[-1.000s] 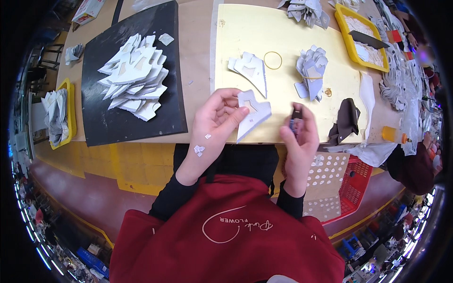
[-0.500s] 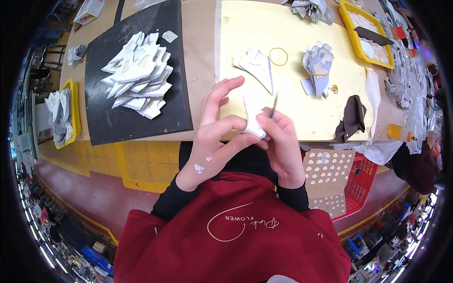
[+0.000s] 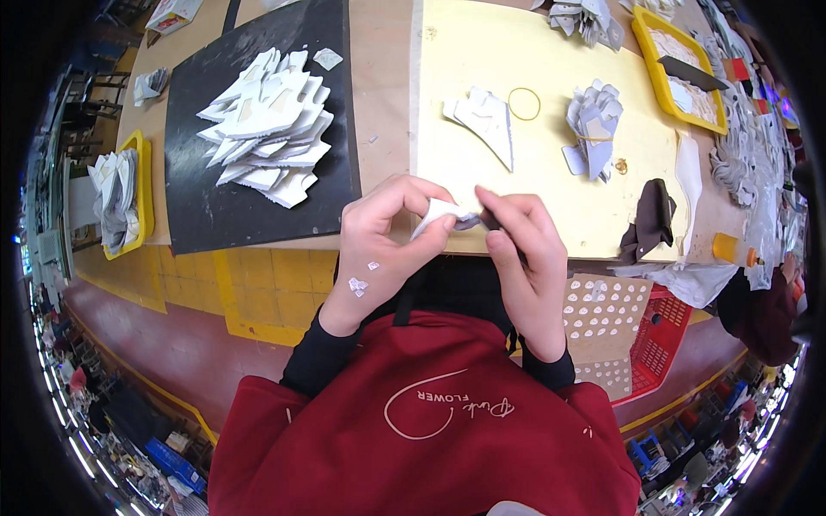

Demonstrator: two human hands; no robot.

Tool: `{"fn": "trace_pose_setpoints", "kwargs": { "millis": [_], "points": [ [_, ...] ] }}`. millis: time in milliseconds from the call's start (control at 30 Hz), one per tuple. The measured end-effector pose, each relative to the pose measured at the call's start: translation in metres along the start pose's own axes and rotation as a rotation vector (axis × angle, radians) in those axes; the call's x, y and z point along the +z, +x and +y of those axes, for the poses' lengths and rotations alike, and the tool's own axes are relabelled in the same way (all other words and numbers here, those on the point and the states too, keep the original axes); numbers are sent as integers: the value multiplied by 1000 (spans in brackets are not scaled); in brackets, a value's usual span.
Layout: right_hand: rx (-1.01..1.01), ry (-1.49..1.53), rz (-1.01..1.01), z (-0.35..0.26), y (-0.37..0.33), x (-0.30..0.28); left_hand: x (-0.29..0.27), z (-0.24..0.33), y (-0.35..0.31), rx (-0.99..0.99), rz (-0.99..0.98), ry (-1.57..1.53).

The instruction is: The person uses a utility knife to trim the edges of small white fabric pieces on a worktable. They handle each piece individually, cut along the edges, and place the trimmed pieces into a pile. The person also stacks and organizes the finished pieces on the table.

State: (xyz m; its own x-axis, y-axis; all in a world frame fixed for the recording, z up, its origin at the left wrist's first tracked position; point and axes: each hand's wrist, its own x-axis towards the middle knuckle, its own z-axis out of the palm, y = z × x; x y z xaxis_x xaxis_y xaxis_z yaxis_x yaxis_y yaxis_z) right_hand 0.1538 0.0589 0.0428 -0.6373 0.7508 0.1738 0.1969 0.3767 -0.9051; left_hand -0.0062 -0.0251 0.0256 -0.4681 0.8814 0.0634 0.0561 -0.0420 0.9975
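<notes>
My left hand [image 3: 387,236] pinches a small white cut piece [image 3: 440,211] between thumb and fingers, above the table's front edge. The piece is bent, and its grey edge points toward my right hand. Little white scraps [image 3: 358,285] stick to the back of the left hand. My right hand [image 3: 527,249] is closed around a slim dark tool [image 3: 490,220], mostly hidden by the fingers, with one end close to the piece; its kind is unclear. Beyond the hands, a couple of overlapping white pieces [image 3: 483,120] lie on the yellow sheet [image 3: 439,52] beside a yellow rubber band [image 3: 524,104].
A tall pile of white pieces [image 3: 267,129] covers a black board [image 3: 194,206] at left. A banded grey bundle [image 3: 594,129] and dark cloth [image 3: 647,219] lie right. Yellow trays [image 3: 144,202] flank the table. A red crate [image 3: 662,344] stands below the right side.
My left fingers have closed in on the white piece, which is now tilted and bent. My right hand has moved slightly right, and the tool in it has turned. The view has shifted a little.
</notes>
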Motion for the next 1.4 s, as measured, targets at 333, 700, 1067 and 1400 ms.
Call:
{"fn": "trace_pose_setpoints", "kwargs": {
  "millis": [333, 700, 1067, 1400],
  "points": [
    [-89, -77, 82, 2, -3, 12, 1, 4, 1, 161, 13, 222],
    [-55, 1, 97, 10, -7, 14, 6, 8, 2, 256, 29, 371],
    [207, 569, -1, -6, -13, 0, 4, 2, 15, 303, 94, 632],
    [-222, 40, -216, -18, -10, 3, -26, 24, 26, 374, 284, 735]
  ]
}}
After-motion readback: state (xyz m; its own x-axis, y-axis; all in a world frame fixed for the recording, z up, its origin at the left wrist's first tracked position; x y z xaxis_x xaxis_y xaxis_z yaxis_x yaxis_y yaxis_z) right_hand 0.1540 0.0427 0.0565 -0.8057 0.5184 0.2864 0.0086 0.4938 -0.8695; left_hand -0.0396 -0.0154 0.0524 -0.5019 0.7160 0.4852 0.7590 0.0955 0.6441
